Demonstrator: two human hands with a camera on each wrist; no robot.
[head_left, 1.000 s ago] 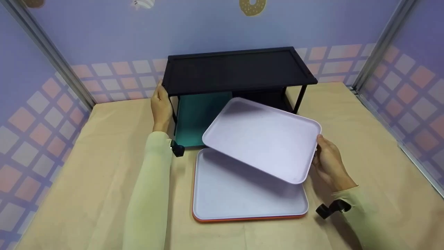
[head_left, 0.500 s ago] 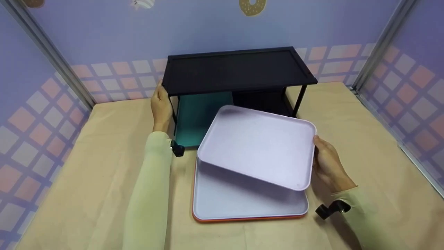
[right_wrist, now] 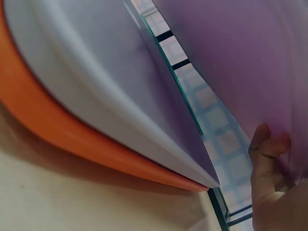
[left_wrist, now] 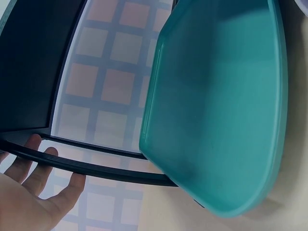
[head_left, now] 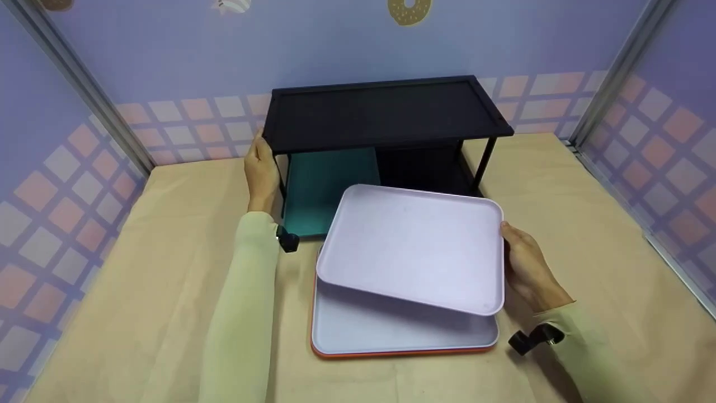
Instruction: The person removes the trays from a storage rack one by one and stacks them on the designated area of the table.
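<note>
The lilac tray (head_left: pixel 414 246) is held in the air above the desk (head_left: pixel 140 291), tilted so its right edge sits a little lower than its far edge, and it hangs over the back part of a stack of two more trays. The right hand (head_left: pixel 526 268) grips it by the right rim; in the right wrist view the fingers (right_wrist: pixel 267 149) curl up against the tray's underside (right_wrist: pixel 231 53). Beneath it lies a pale grey tray (head_left: pixel 391 327) nested in an orange tray (head_left: pixel 391 352), of which only the thin lower rim shows from the head camera; the wrist view shows the grey one (right_wrist: pixel 86 82) seated inside the orange one (right_wrist: pixel 62 130). Just behind the stack stands a black two-level rack (head_left: pixel 386 109). A teal tray (head_left: pixel 324 187) lies on its lower level, at the left, its front edge sticking out toward the stack. The left hand (head_left: pixel 262 168) rests against the rack's left front corner, with relaxed, nearly straight fingers (left_wrist: pixel 36 166) lying along a thin black bar (left_wrist: pixel 96 168), not wrapped round it. Tan paper covers the desk, and walls with a pink and white check pattern (head_left: pixel 78 184) surround it.
</note>
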